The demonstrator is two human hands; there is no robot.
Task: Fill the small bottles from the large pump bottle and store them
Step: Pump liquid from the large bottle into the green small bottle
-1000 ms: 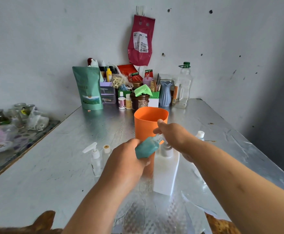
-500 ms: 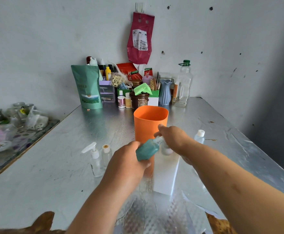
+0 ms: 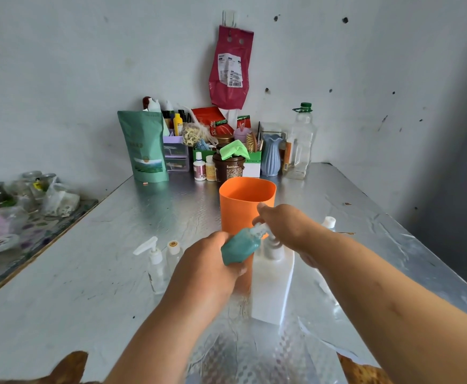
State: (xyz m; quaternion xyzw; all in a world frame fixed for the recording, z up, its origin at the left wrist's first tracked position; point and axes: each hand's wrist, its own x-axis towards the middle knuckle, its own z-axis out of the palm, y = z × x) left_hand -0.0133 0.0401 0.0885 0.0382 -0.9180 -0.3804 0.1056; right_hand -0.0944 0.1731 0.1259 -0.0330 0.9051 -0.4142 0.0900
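My left hand (image 3: 207, 267) grips a small teal bottle (image 3: 239, 249), tilted with its clear neck pointing up and right. My right hand (image 3: 287, 228) pinches that neck or its cap at the top. Just below stands the large white pump bottle (image 3: 272, 284), its pump head partly hidden by my right hand. An orange cup (image 3: 245, 200) stands right behind the bottle. To the left, a small clear pump bottle (image 3: 154, 261) and a small clear bottle with a yellow-ringed cap (image 3: 173, 254) stand on the table. A white-capped small bottle (image 3: 329, 222) shows behind my right arm.
The silver foil-covered table (image 3: 102, 259) runs to the wall, where a green pouch (image 3: 145, 146), jars, a blue vase (image 3: 271, 155) and a clear jug (image 3: 300, 145) crowd the back. Glassware sits on a side surface (image 3: 19, 206) at left.
My hands and the teal bottle stay in nearly the same place. My right fingers have shifted slightly at the bottle's neck.
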